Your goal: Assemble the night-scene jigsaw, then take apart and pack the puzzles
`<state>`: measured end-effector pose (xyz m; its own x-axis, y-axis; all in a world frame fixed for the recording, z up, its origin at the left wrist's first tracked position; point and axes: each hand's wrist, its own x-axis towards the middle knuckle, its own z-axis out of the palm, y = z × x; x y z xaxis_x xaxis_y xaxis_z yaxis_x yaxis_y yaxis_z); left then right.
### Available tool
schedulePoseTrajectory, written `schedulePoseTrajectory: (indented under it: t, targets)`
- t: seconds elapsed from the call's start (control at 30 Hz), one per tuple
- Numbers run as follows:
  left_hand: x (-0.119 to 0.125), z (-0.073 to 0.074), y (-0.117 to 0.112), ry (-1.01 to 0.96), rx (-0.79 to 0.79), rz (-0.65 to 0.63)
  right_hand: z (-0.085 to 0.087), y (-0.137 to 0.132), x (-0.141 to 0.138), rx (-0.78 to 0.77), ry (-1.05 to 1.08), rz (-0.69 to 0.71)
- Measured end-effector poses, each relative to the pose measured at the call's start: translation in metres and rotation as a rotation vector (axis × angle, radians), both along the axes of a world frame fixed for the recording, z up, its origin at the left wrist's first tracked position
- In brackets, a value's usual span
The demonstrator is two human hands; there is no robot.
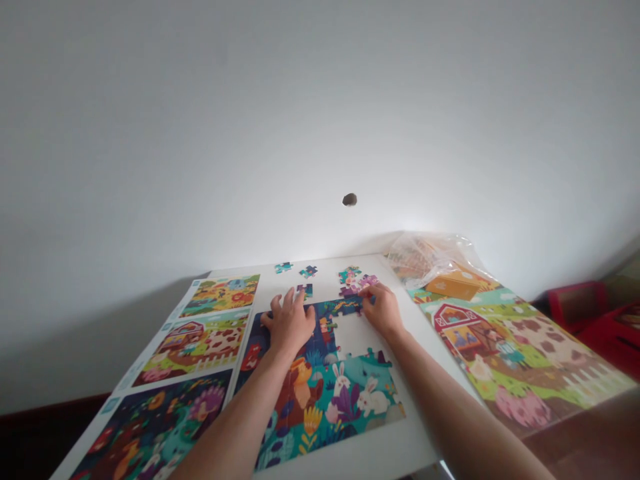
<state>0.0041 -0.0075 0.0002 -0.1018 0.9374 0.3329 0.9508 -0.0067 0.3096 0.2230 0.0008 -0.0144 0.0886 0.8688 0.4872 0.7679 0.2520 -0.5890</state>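
Two bare forearms reach forward over the table [350, 460], mine, converging toward its far half. My left hand [289, 325] lies palm down, fingers spread and flat, pressing on the upper left part of the puzzle [320, 387]; it grips nothing. My right hand [383, 310] rests at the puzzle's upper right edge, fingers curled down onto purple pieces [357, 287] there; whether it pinches one I cannot tell. The puzzle is flat cardboard, glossy, partly joined: a brown dog, white rabbits and flowers on teal and dark blue, with a bare white gap in the upper right where the table shows through. Loose knobbed pieces [309, 271] lie scattered just beyond my hands. To the left lies a printed sheet [200, 343] of small pictures; to the right, a finished farm puzzle [515, 353] with a red barn, and behind it an orange box [453, 285] under a crinkled clear bag [425, 253].
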Motion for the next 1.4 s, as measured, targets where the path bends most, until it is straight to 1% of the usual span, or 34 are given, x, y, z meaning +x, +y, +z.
schedulePoseTrajectory:
  t: [0.07, 0.13, 0.5, 0.63, 0.73, 0.9, 1.1, 1.17, 1.3, 1.33, 1.4]
  targets:
    - [0.0002, -0.0031, 0.0006, 0.038, -0.036, -0.029, -0.0003, -0.0001, -0.0012, -0.008, 0.018, 0.006]
    - [0.0001, -0.0042, 0.001, 0.039, -0.041, -0.029, 0.0005, 0.0001, -0.0039, -0.016, 0.031, 0.02]
    - [-0.0043, -0.0054, 0.0072, -0.064, -0.041, -0.041, 0.0026, -0.0003, -0.0089, -0.044, 0.027, 0.091]
    - [-0.0029, -0.004, 0.0063, -0.073, -0.047, -0.049, 0.0002, 0.001, -0.0088, -0.043, 0.019, 0.088]
    - [-0.0022, -0.002, 0.0052, -0.075, -0.053, -0.049, -0.0028, 0.0028, -0.0075, -0.042, -0.014, 0.03]
    - [-0.0014, -0.0007, 0.0043, -0.068, -0.055, -0.057, -0.006, 0.0054, -0.0045, -0.091, -0.074, -0.131]
    - [-0.0009, -0.0022, 0.0052, -0.061, -0.048, -0.05, -0.0021, 0.0029, -0.003, -0.129, -0.099, -0.224]
    - [-0.001, -0.0022, 0.0051, -0.063, -0.045, -0.05, -0.0001, 0.0015, -0.0036, -0.152, -0.118, -0.202]
    - [-0.0006, -0.0017, 0.004, -0.073, -0.033, -0.06, 0.0021, -0.0002, -0.0066, -0.178, -0.179, -0.01]
    - [-0.0004, -0.0017, 0.0036, -0.075, -0.031, -0.064, 0.002, -0.0004, -0.0076, -0.18, -0.194, 0.026]
    - [-0.0002, -0.002, 0.0032, -0.073, -0.027, -0.071, 0.0013, -0.0008, -0.0095, -0.188, -0.21, 0.054]
